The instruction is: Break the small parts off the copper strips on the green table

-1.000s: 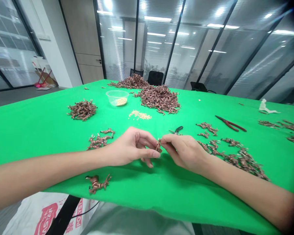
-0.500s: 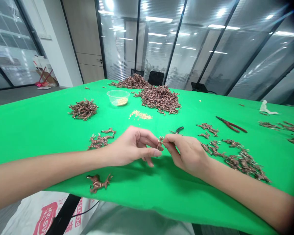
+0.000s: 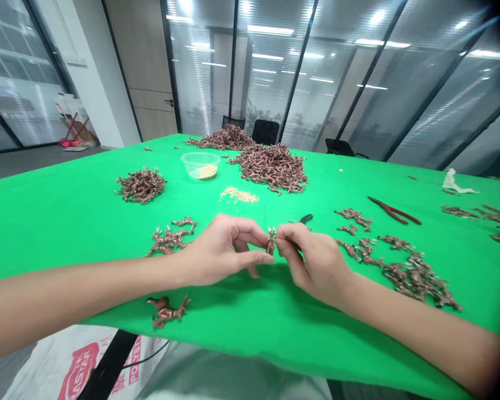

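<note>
A small copper-coloured deer figurine point(image 3: 270, 244) is upright between the thumb and fingers of my left hand point(image 3: 229, 248), above the green cloth. The fingertips of my right hand point(image 3: 316, 255) are pinched together right beside the figurine's head; whatever they hold is too small to make out. Partly hidden behind my right hand lies a tool with a black handle point(image 3: 306, 219). One larger-looking deer figurine point(image 3: 166, 312) lies near the front edge, below my left forearm. A small group of figurines point(image 3: 169, 240) lies just beyond that forearm.
Past my hands are scattered small golden pieces point(image 3: 238, 194), a clear bowl point(image 3: 200, 165) with more of them, and figurine heaps point(image 3: 270, 166) point(image 3: 141, 186). To the right lie red-handled pliers point(image 3: 394, 210), loose figurines point(image 3: 419, 278) and a crumpled white tissue point(image 3: 456, 182).
My right fingertips have shifted slightly left and up, close against the figurine. The figurine in my left hand has turned a little. Everything else on the table stays put.
</note>
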Motion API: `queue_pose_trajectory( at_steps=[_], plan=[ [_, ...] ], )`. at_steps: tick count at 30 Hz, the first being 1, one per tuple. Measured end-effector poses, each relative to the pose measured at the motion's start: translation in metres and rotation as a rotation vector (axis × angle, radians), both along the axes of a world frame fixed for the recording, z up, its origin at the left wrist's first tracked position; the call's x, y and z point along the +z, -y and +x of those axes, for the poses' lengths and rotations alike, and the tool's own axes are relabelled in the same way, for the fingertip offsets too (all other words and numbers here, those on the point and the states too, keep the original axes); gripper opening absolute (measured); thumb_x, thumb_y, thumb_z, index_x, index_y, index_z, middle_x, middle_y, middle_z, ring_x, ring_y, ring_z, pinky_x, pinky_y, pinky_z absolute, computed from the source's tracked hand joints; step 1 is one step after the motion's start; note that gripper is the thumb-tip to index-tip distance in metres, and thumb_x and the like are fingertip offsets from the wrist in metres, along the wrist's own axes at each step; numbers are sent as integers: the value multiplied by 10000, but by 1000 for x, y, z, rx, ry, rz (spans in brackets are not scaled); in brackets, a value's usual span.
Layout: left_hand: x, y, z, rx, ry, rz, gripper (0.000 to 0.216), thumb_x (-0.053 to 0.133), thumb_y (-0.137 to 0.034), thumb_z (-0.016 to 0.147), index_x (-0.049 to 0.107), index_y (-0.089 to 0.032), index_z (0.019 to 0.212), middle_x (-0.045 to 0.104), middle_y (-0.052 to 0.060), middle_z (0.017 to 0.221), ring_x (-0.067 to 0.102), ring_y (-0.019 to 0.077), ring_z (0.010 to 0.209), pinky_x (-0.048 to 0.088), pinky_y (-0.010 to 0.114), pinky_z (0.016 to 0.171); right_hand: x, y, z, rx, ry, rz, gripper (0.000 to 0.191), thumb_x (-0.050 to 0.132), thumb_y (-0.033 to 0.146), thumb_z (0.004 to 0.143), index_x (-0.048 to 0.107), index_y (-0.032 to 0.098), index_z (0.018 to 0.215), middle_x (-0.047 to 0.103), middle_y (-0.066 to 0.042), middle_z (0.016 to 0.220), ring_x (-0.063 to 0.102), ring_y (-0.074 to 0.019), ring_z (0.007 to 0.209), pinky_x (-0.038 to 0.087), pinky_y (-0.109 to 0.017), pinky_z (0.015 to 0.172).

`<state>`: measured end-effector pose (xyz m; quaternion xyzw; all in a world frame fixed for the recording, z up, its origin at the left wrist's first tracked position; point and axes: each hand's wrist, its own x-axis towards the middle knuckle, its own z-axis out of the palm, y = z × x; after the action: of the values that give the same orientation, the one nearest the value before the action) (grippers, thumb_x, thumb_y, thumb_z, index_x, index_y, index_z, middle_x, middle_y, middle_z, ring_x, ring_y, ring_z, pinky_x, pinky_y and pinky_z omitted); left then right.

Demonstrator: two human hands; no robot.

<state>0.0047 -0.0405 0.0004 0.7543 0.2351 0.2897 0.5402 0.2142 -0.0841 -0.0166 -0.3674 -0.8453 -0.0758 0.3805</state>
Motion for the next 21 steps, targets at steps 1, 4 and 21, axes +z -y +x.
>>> queue_pose_trajectory(
  at_steps=[1,4,21],
  plan=[
    [0,0,0,6,-7,30,248,776,-281,812,661,-105,943,780,86,954,744,156,613,584,210,544,2,1,-1,7,-28,-38,84,460,151,1005,499,207,956,644,12,707,543,-103,515,387,-218,504],
    [0,-1,-1,22,-42,146,214,743,-273,840,667,-114,962,782,81,955,746,152,629,582,205,549,8,5,-4,31,-128,-198,118,463,184,1010,509,204,903,596,25,661,486,-100,499,364,-223,495],
    [-16,-16,-6,151,-302,846,243,664,-375,903,729,-196,1055,766,26,726,663,124,568,452,206,580,12,8,-7,150,-606,-993,375,650,533,914,551,175,856,554,40,610,378,-73,469,261,-208,421]
  ],
)
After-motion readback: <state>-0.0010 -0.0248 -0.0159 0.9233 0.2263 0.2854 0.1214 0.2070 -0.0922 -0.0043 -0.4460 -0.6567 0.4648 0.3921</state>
